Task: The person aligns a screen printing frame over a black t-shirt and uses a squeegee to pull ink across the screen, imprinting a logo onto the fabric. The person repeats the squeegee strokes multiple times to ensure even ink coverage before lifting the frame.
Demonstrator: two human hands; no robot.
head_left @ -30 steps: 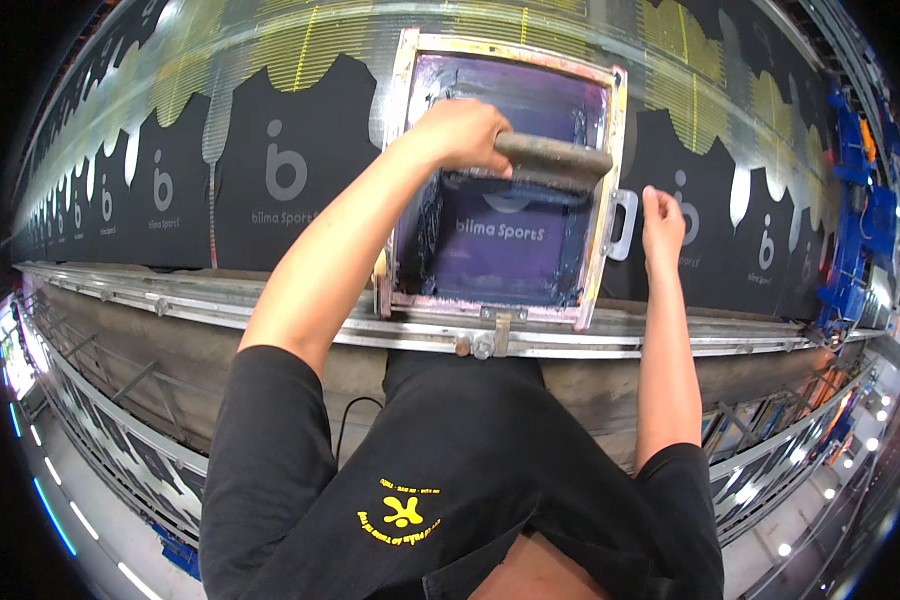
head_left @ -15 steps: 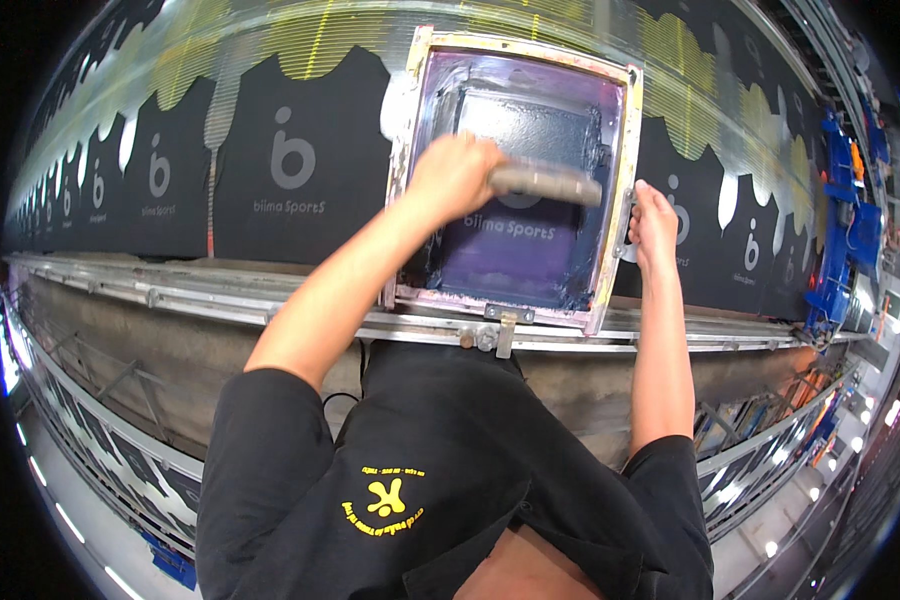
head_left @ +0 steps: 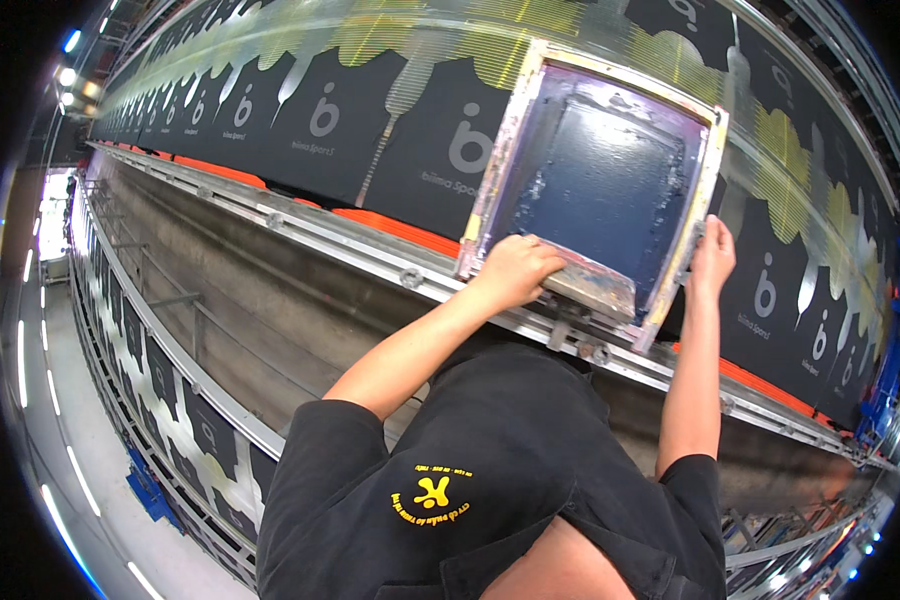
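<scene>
A screen printing frame (head_left: 711, 150) with pale, ink-stained edges lies over the row of dark fabric pieces. A glossy dark ink layer (head_left: 610, 185) covers most of its mesh, with purple showing near the rim. At the frame's near end, my left hand (head_left: 518, 272) is closed around the left part of a squeegee (head_left: 595, 283). The squeegee lies crosswise there, its blade edge hidden. My right hand (head_left: 711, 258) grips the frame's right side with curled fingers; part of that hold is hidden behind the edge.
Dark fabric pieces (head_left: 320, 115) with grey prints lie along the long table on both sides. A metal rail (head_left: 350, 255) with small stops runs along its near edge. Another rack of printed pieces (head_left: 160, 370) stands behind at lower left. Blue equipment (head_left: 885, 350) is at far right.
The squeegee has come from mid-screen to the near end in my left hand. Dark ink now covers the mesh where a print showed through. The whole view has tilted; my right hand stays at the frame.
</scene>
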